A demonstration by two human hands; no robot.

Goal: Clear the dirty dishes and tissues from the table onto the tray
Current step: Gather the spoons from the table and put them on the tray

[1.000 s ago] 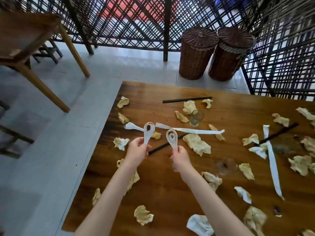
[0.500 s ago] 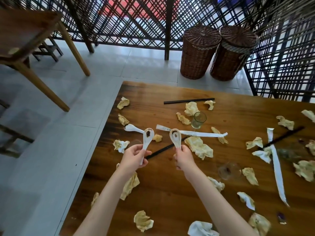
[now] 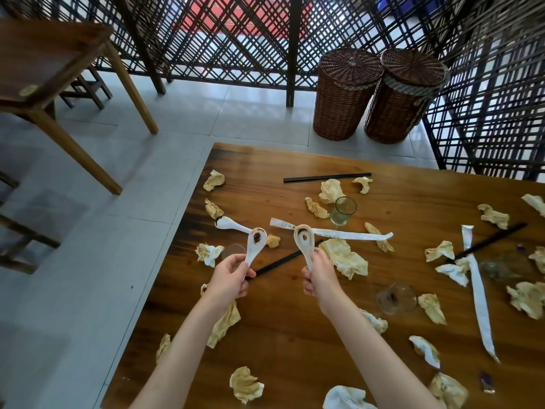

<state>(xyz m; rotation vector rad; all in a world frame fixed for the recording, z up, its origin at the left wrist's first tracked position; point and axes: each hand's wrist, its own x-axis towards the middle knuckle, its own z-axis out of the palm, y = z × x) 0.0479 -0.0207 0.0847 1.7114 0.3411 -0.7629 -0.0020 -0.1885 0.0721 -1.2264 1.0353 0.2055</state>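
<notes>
Gripping one dirty spoon [image 3: 256, 245] in left hand [image 3: 229, 278], another spoon [image 3: 305, 242] in right hand [image 3: 320, 278]; tissues [image 3: 343, 256], glasses [image 3: 343, 211], chopsticks [image 3: 326, 177] littering tabletop [image 3: 413, 187]; no tray visible.

left hand [image 3: 228, 280] grips white spoon [image 3: 256, 242] | right hand [image 3: 320, 278] grips second spoon [image 3: 305, 242] | both bowls dirty, raised above table [image 3: 295, 335] | tissues [image 3: 343, 256], glass [image 3: 343, 210], chopsticks [image 3: 326, 177] scattered

White spoons [image 3: 256, 245] stained dark brown in their bowls stand out over a glossy amber-brown table [image 3: 413, 184] with visible wood grain. Yellow-stained white tissues [image 3: 343, 256] and black chopsticks [image 3: 326, 177] litter that table; beyond it, dark brown woven wicker baskets [image 3: 343, 95].
</notes>
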